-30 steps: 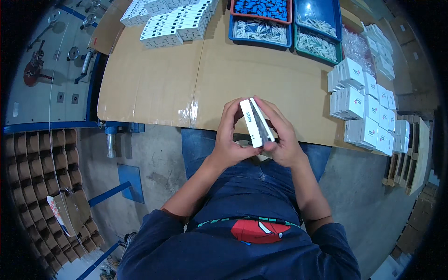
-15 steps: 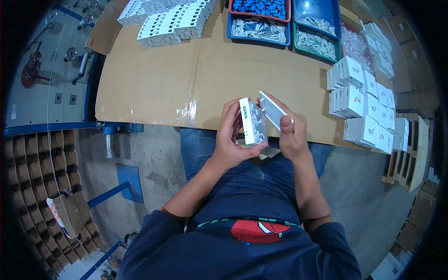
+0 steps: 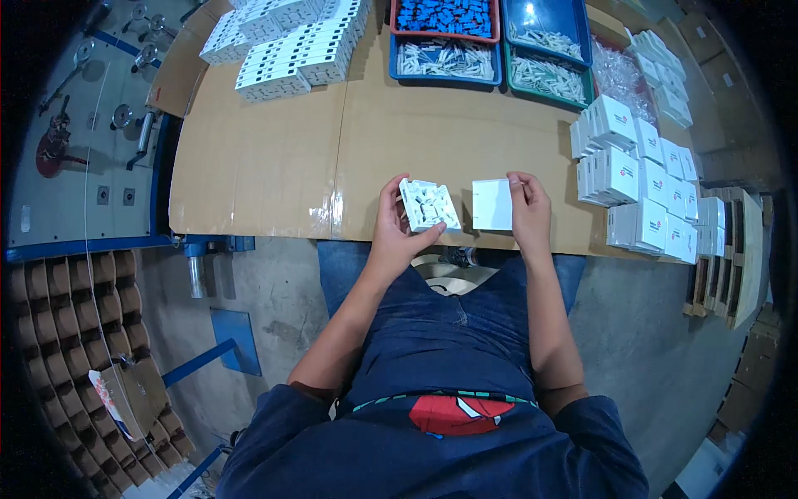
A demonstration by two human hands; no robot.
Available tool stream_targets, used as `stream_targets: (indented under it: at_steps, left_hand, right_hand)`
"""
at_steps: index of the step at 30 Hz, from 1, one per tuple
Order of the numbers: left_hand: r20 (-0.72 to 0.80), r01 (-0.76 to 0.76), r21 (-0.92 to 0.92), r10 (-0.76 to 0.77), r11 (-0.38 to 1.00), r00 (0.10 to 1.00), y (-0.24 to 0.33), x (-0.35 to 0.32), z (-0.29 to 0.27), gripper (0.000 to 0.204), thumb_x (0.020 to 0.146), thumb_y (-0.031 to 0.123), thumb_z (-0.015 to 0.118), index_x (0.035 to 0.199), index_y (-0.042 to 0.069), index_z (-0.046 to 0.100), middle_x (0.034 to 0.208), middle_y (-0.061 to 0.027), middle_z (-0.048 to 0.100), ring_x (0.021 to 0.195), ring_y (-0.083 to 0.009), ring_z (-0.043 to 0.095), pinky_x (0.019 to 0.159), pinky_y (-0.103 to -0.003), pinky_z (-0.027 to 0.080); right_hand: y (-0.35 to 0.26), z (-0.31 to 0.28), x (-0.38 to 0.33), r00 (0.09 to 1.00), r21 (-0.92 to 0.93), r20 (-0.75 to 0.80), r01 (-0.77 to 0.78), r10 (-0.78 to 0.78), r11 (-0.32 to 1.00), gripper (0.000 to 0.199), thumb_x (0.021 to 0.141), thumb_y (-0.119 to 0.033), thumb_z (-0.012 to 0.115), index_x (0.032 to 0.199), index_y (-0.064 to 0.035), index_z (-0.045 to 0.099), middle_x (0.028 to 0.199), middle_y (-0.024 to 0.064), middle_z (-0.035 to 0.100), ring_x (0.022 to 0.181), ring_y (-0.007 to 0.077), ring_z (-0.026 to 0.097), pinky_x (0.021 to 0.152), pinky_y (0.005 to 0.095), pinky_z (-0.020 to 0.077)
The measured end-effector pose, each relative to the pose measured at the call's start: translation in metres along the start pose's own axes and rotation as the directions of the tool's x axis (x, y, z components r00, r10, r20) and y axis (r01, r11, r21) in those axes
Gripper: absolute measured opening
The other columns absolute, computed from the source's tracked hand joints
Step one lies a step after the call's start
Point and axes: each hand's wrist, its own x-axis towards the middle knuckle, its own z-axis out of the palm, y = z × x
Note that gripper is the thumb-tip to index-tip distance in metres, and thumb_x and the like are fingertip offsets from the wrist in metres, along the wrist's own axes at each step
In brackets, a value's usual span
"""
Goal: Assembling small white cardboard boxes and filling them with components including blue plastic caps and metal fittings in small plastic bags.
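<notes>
Near the front edge of the cardboard-covered table, my left hand (image 3: pixel 397 235) grips a square white plastic housing (image 3: pixel 430 205) by its sides. Its hollow inner face, with moulded ribs and small white parts, is turned up. To its right, my right hand (image 3: pixel 531 208) pinches a flat square white cover plate (image 3: pixel 492 205) by its right edge, thumb on top. A narrow gap separates the two pieces. Whether the cover rests on the cardboard or hovers just over it I cannot tell.
Stacks of white housings (image 3: pixel 293 68) stand at the far left of the cardboard sheet (image 3: pixel 258 158). At the back are a red tray of blue parts (image 3: pixel 443 17), a blue tray (image 3: pixel 445 80) and a green tray (image 3: pixel 549 98) of white pieces. White boxed units (image 3: pixel 619 175) line the right side.
The housing has tipped from standing on edge to lying with its hollow face up. The cover has turned flat and moved apart from it to the right. Both hands still hold their pieces.
</notes>
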Motion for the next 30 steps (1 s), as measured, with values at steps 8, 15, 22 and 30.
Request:
stream_targets:
  at_steps: [8,15,22,30]
  left_hand:
    - [0.057,-0.048,0.381,0.029,0.923,0.998,-0.03,0.027,-0.03,0.1,0.071,0.011,0.091,0.151,-0.001,0.032,0.144,-0.0173,0.047,0.134,-0.028,0.05,0.114,-0.046,0.04]
    - [0.028,-0.123,0.908,0.233,0.4,0.972,-0.03,0.031,-0.034,0.115,0.067,0.039,0.091,0.155,0.0,0.029,0.145,-0.0215,0.049,0.144,-0.0368,0.037,0.119,-0.058,0.017]
    - [0.079,-0.138,0.887,0.15,0.441,0.986,-0.038,0.046,-0.044,0.107,0.072,0.035,0.088,0.157,0.003,0.031,0.155,-0.0185,0.044,0.151,-0.0367,0.03,0.121,-0.062,0.01]
    - [0.084,-0.131,0.897,0.129,0.422,0.988,-0.034,0.047,-0.043,0.104,0.075,0.039,0.084,0.157,0.004,0.031,0.157,-0.0152,0.043,0.152,-0.0364,0.029,0.121,-0.063,0.005]
  right_hand:
    - [0.028,-0.01,-0.001,0.98,0.128,-0.117,-0.146,0.162,0.981,0.017,0.101,-0.015,0.062,0.107,0.0003,0.066,0.101,0.0109,0.069,0.086,0.0167,0.068,0.078,0.0328,0.0538]
    - [0.001,-0.012,-0.007,0.948,-0.59,0.044,0.279,-0.315,0.758,0.03,0.088,-0.014,0.072,0.114,-0.0014,0.067,0.126,0.019,0.062,0.119,0.0402,0.057,0.102,0.0464,0.0468]
    - [0.028,-0.017,0.009,0.916,-0.629,0.296,0.4,-0.271,0.666,0.046,0.084,-0.017,0.079,0.128,-0.0109,0.068,0.152,0.0205,0.047,0.141,0.0399,0.043,0.115,0.048,0.0384]
    - [0.024,-0.023,0.006,0.922,-0.591,0.325,0.371,-0.209,0.716,0.047,0.086,-0.012,0.077,0.132,-0.0127,0.067,0.157,0.0201,0.042,0.144,0.0378,0.042,0.118,0.0461,0.0371]
